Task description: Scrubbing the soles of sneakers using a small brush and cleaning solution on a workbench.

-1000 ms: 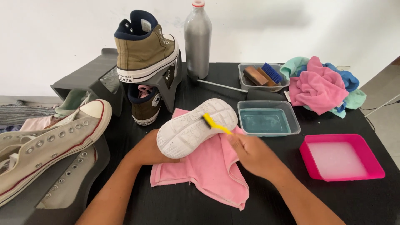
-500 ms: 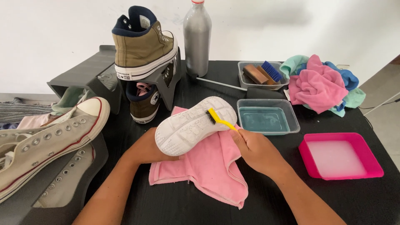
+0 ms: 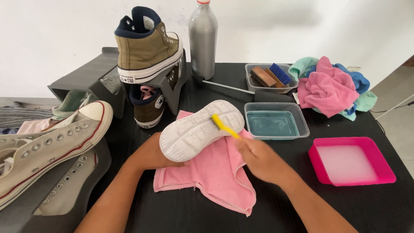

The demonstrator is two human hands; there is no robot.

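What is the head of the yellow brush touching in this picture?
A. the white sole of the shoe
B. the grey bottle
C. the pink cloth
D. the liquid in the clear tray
A. The right hand holds the yellow brush with its head on the white sole of the shoe, which the left hand steadies above the pink cloth.

Back left: olive high-top shoe [image 3: 148,45] on a grey stand [image 3: 170,86], its twin [image 3: 148,108] tucked beneath
Back middle: silver bottle [image 3: 202,39], upright
Back right: clear tray [image 3: 258,86] holding brushes [image 3: 271,74]; heap of pink, blue and green cloths [image 3: 330,88]
Right: clear tub of bluish water [image 3: 276,123]; pink tray [image 3: 351,162] with milky liquid
Left edge: pale grey canvas sneakers [image 3: 47,144]
Under all: black surface [image 3: 207,215]
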